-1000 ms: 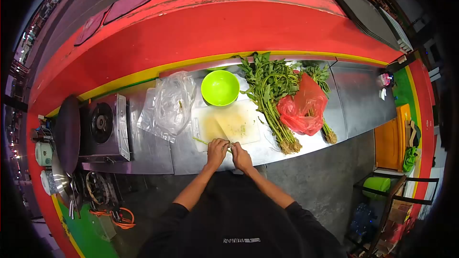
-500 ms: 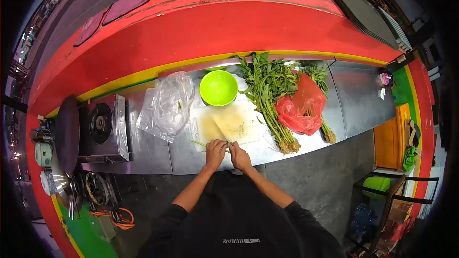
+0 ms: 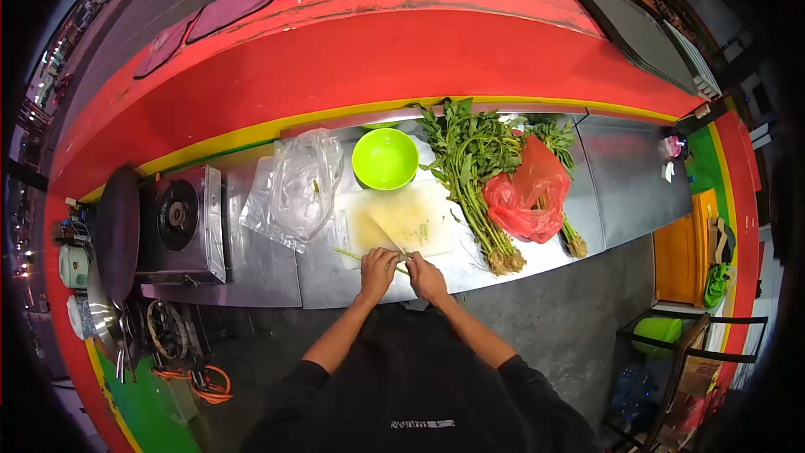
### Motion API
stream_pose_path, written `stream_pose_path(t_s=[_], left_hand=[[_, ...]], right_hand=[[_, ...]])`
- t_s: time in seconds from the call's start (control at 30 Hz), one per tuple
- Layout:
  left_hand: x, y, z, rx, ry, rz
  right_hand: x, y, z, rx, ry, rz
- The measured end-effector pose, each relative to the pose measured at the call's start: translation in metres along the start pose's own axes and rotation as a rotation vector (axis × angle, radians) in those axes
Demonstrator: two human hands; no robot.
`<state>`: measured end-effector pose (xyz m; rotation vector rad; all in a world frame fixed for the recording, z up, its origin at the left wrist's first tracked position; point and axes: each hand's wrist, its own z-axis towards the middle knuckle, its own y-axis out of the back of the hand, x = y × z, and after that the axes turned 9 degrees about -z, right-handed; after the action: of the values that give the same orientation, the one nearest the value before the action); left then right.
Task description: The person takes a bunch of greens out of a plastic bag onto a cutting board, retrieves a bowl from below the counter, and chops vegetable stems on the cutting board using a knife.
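My left hand (image 3: pixel 379 271) is closed around a thin green stem (image 3: pixel 347 253), whose end sticks out to the left over the near edge of the white cutting board (image 3: pixel 436 201). Close beside it, my right hand (image 3: pixel 428 278) is closed on what looks like a knife (image 3: pixel 389 228), its pale blade slanting up and left over the board. Small green bits lie on the board's right part. A lime-green bowl (image 3: pixel 385 159) stands just behind the board. To the right lies a bunch of leafy greens (image 3: pixel 470 168) with roots at the near end.
A red plastic bag (image 3: pixel 528 201) lies over more rooted greens at right. Clear plastic bags (image 3: pixel 302 184) are left of the board. A gas stove (image 3: pixel 180 222) stands at the metal counter's (image 3: pixel 260 260) left end. A red wall (image 3: pixel 377 59) runs behind.
My right hand has shifted slightly right and down, away from my left hand. The left hand stays on the stem. The whole view has tilted a little.
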<state>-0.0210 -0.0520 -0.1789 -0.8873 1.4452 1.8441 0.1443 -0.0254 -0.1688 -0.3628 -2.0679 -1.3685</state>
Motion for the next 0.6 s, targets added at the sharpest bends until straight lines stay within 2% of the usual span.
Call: stream_pose_path(t_s=[0.13, 0.37, 0.6], left_hand=[[0.004, -0.001, 0.0, 0.012, -0.008, -0.001], [0.005, -0.004, 0.001, -0.005, -0.013, 0.029], [-0.004, -0.006, 0.007, -0.008, -0.016, 0.049]], right_hand=[[-0.012, 0.014, -0.008, -0.027, -0.008, -0.03], [-0.031, 0.033, 0.001, -0.109, -0.163, 0.043], [-0.025, 0.028, -0.001, -0.118, -0.123, 0.142]])
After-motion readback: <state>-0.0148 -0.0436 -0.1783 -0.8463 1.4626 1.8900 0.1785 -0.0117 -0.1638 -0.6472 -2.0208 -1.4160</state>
